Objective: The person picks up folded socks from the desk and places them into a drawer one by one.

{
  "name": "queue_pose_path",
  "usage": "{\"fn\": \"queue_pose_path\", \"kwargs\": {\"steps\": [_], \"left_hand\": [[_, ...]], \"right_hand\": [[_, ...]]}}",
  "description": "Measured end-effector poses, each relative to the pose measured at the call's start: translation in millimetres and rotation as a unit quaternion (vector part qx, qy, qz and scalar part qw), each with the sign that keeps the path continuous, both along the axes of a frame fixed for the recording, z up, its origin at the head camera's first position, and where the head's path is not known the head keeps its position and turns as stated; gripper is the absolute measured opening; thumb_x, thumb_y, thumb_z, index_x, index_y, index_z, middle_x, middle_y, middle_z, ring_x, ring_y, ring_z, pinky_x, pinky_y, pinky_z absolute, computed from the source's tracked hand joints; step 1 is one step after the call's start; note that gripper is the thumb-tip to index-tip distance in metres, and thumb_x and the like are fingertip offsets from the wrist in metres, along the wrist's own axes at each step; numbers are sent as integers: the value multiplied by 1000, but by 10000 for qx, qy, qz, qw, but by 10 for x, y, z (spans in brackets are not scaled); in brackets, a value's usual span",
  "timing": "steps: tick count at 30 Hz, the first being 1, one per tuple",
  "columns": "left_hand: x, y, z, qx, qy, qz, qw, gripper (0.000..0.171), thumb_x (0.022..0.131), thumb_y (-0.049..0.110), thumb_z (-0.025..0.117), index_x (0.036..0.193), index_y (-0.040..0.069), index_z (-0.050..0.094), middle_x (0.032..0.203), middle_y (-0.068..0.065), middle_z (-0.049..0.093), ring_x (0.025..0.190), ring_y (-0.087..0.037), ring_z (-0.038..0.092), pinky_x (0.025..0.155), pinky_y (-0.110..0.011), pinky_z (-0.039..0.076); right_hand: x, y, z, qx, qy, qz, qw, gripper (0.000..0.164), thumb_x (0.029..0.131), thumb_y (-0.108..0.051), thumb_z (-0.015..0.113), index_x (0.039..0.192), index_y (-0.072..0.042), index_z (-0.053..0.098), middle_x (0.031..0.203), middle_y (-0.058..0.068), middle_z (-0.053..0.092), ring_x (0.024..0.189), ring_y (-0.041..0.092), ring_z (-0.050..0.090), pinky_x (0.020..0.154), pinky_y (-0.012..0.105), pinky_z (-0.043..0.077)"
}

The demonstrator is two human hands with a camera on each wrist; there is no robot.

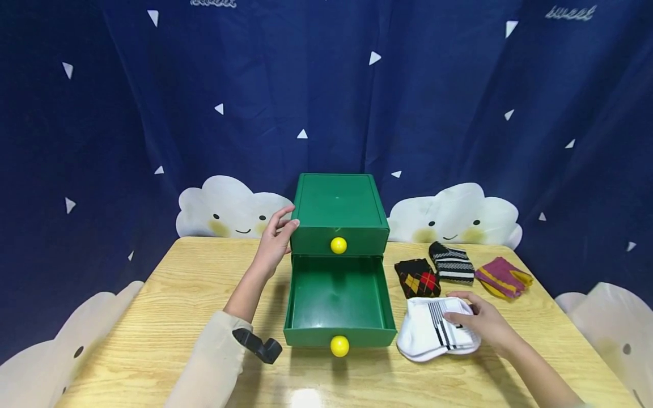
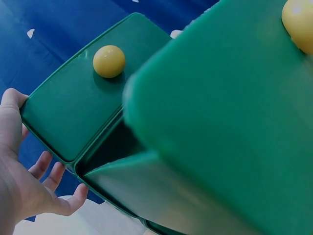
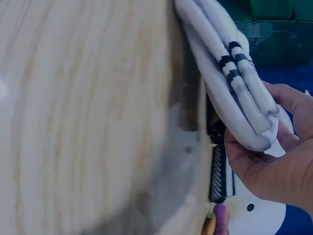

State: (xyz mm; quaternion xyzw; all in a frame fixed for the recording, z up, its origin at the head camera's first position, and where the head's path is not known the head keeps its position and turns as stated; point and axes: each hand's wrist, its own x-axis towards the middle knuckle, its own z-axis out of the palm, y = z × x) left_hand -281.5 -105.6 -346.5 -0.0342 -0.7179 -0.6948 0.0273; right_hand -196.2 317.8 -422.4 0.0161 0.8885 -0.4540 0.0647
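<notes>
white socks (image 3: 234, 81) show their stacked layers clearest from the right wrist.

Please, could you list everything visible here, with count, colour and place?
Drawer cabinet: one, green, mid-table
Drawers: two, green, upper shut, lower pulled out
Knobs: two, yellow, on drawer fronts
White sock bundle: one, black-striped, in right hand
Argyle sock bundle: one, black, red, yellow, right of cabinet
Striped sock bundle: one, black and white, beside argyle bundle
Purple sock bundle: one, with yellow, rightmost
Table: one, pale wood, under cabinet
Curtain: one, dark blue, white-printed, behind table
Fitting: one, black, at left wrist
Left sleeve: one, cream, on forearm
Left hand: one, touching cabinet's left side
Right hand: one, gripping white bundle
</notes>
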Motion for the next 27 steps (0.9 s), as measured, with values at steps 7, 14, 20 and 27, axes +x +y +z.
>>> {"fn": "queue_pose_path", "kwargs": {"steps": [7, 14, 20, 27], "left_hand": [[-13, 5, -10, 7, 34, -21, 10000, 45, 95, 31, 50, 138, 30, 40, 132, -11, 42, 122, -26, 44, 95, -58, 41], [-7, 4, -15, -43, 27, -4, 10000, 44, 95, 30, 49, 139, 30, 40, 132, -10, 43, 122, -26, 45, 93, -55, 43], [-4, 8, -15, -54, 8, 28, 10000, 43, 95, 31, 50, 137, 32, 42, 131, -9, 44, 119, -24, 47, 89, -48, 45], [-2, 5, 1, 78, 28, -23, 10000, 45, 95, 29, 50, 139, 29, 40, 132, -11, 42, 120, -26, 45, 95, -57, 41]], "right_hand": [[53, 12, 176, -176, 129, -41, 9998, 55, 83, -26, 70, 130, -7, 48, 108, 12, 60, 79, 6, 56, 65, 26, 49], [58, 42, 289, -993, 112, -74, 9950, 41, 87, -22, 66, 124, -35, 52, 91, -6, 61, 73, 8, 62, 63, 29, 53], [74, 41, 363, -1412, 86, -112, 9899, 43, 89, -19, 62, 127, -35, 51, 90, -13, 61, 72, 7, 64, 63, 28, 54], [79, 15, 486, -2134, 64, 120, 9769, 39, 91, -13, 60, 121, -37, 53, 89, -11, 64, 74, 9, 66, 60, 29, 55]]}}
